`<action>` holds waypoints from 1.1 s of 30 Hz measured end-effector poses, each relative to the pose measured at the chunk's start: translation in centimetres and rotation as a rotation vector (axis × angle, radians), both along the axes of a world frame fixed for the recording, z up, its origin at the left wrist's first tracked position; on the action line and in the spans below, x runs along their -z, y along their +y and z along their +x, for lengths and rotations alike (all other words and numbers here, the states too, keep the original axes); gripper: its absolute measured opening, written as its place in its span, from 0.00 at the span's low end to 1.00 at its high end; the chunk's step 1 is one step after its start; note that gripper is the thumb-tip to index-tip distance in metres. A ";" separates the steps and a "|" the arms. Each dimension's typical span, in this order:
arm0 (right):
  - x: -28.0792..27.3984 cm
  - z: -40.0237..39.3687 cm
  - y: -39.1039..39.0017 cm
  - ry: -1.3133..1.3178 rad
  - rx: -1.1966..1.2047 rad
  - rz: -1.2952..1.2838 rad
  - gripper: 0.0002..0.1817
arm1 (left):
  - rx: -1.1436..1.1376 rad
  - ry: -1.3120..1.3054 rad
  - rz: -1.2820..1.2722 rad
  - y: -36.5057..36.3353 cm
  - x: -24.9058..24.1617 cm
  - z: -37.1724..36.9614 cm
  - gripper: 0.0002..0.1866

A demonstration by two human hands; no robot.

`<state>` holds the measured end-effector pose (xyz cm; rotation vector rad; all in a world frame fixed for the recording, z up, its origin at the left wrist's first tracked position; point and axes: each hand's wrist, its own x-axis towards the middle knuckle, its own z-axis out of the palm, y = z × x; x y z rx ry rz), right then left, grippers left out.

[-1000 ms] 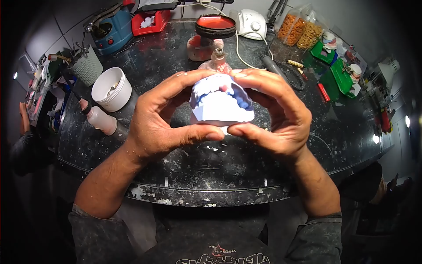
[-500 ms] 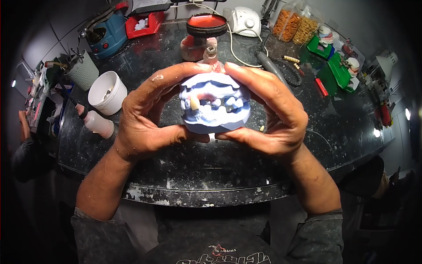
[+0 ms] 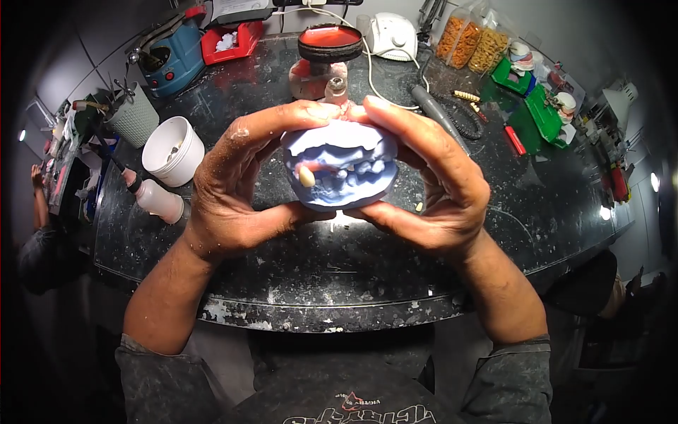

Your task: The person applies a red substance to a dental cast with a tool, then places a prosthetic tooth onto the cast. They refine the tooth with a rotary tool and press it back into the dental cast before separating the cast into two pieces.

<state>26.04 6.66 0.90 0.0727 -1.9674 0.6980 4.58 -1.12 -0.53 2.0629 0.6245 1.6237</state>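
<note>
A blue-white plaster dental model, upper and lower jaws pressed together, is held up above the dark bench. My left hand grips its left side, fingers on top and thumb underneath. On the other side my right hand holds it the same way, fingertips above and thumb below. One yellowish false tooth set in pink wax shows at the model's left front. Behind the model, a pink-stained burner-like piece stands partly hidden by my fingers.
On the left stand a white tub, a squeeze bottle and a grey tool cup. A round pan of red wax sits at the back. A grey handpiece, red knife and green trays lie right.
The dental model has tipped and shifted slightly left in my hands, so more of its top shows and the glare on its front is weaker. Both hands keep their hold.
</note>
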 end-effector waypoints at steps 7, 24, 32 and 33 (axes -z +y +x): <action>0.7 0.6 0.8 -0.148 -0.038 -0.119 0.41 | -0.047 0.026 0.004 0.1 0.1 -0.2 0.43; 1.1 0.0 0.3 -0.065 -0.007 -0.186 0.36 | -0.173 0.088 -0.028 -0.4 0.1 -0.1 0.42; 1.1 -0.5 -0.4 -0.022 -0.043 -0.381 0.33 | -0.311 0.105 0.164 0.0 0.0 0.9 0.42; 1.1 -0.2 -0.3 -0.113 -0.041 -0.400 0.31 | -0.323 0.078 0.220 0.1 0.0 1.0 0.41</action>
